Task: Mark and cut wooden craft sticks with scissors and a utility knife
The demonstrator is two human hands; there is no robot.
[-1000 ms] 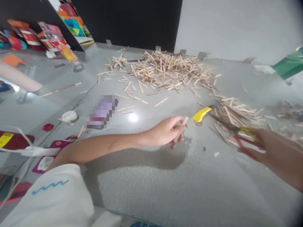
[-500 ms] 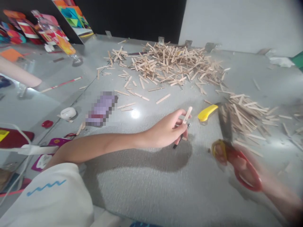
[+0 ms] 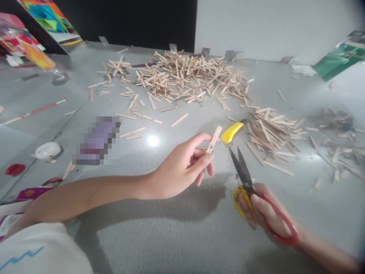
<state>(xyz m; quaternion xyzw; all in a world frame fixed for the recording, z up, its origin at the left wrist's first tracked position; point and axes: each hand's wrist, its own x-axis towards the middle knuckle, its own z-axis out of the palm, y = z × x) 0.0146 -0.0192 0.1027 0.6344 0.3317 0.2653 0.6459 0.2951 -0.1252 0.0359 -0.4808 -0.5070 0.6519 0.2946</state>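
Observation:
Between its thumb and fingers, my left hand [image 3: 188, 163] pinches a popsicle stick [image 3: 215, 137] that points up and away. A small dark mark shows on the stick near my thumb. My right hand [image 3: 268, 213] is closed around a pair of scissors [image 3: 242, 169] with one red and one yellow handle loop. Their dark blades are slightly parted and point toward the stick, apart from it. Just beyond the stick and blades lies a yellow-handled cutter [image 3: 232, 132] on the grey table [image 3: 171, 236].
A large heap of popsicle sticks [image 3: 182, 76] lies at the back, with a smaller pile [image 3: 270, 129] at right and scraps [image 3: 345, 156] farther right. A blurred-out purple phone-like object [image 3: 98, 140], a white earbud case [image 3: 48, 150] and a red cap [image 3: 15, 170] lie at left.
My view has swung to the right. The scissors have come nearer to my left hand, their blades now aimed at the stick. A black pen-like object below my left hand no longer shows.

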